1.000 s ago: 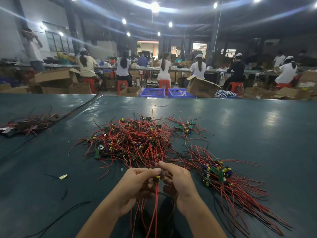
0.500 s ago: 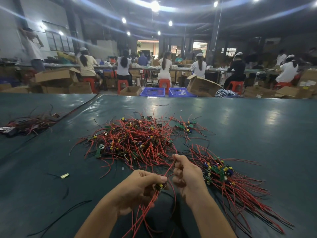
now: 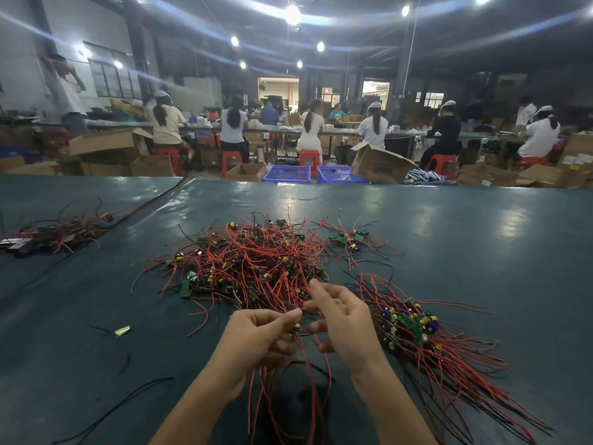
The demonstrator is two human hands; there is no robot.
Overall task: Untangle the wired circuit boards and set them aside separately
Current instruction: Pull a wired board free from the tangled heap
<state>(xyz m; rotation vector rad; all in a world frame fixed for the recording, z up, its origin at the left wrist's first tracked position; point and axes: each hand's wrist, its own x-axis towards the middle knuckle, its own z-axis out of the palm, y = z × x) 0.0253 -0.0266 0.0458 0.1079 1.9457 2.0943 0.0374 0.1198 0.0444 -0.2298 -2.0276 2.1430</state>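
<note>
Head view: the left hand (image 3: 256, 337) is pinched shut on one wired circuit board (image 3: 296, 326), a small piece with a yellow component showing just past the thumb tip, its red leads (image 3: 308, 374) hanging down from the fingers toward the person. The right hand (image 3: 345, 322), which half a second ago was closed in a fist on wires above the board, has now opened; its fingers are spread and loosely curled, gripping nothing that can be made out, though motion blur leaves the fingertip contact uncertain. Judged from this, the strand it was drawing out has been released, and the held board appears close to free of the rest. The tangled pile (image 3: 253, 268) lies just beyond both sets of fingertips: a dense knot of red and black wire with green boards and yellow and blue components scattered through it, and a few strands reach to the left thumb. The sorted bundle (image 3: 417, 326) lies immediately outboard of the right hand, boards grouped, leads fanned one way. Only a minor share is separated so far; the bulk remains knotted.
</note>
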